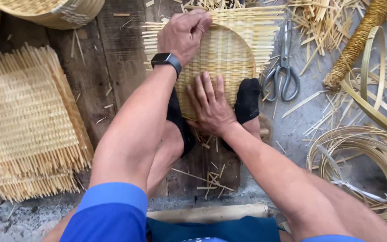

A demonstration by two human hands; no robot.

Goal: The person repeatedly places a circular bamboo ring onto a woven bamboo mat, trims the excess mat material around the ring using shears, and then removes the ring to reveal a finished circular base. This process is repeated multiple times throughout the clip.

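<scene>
fingers (204, 89) of the right hand (211, 107) are spread flat and pressed on the near part of the woven bamboo mat (229, 54), holding nothing; the left hand (183, 33) is curled over the mat's far left edge, its fingertips bent onto the weave, and whether a strip is pinched there cannot be told. the mat is laid on the wooden board (117, 67) straight ahead, pinned at its near edge by two feet in black socks (247, 98).

from the head view, a slip is judged possible: loose strip ends fringe the mat, and a hard pull could let the weave spread or a splinter catch a fingertip. scissors (284, 67) lie just beside the mat's right edge, a hazard for a sweeping hand. room is tight: a stack of woven mats (27, 125) lies to the left, coiled bamboo strips (363, 161) to the right, offcuts all about.
</scene>
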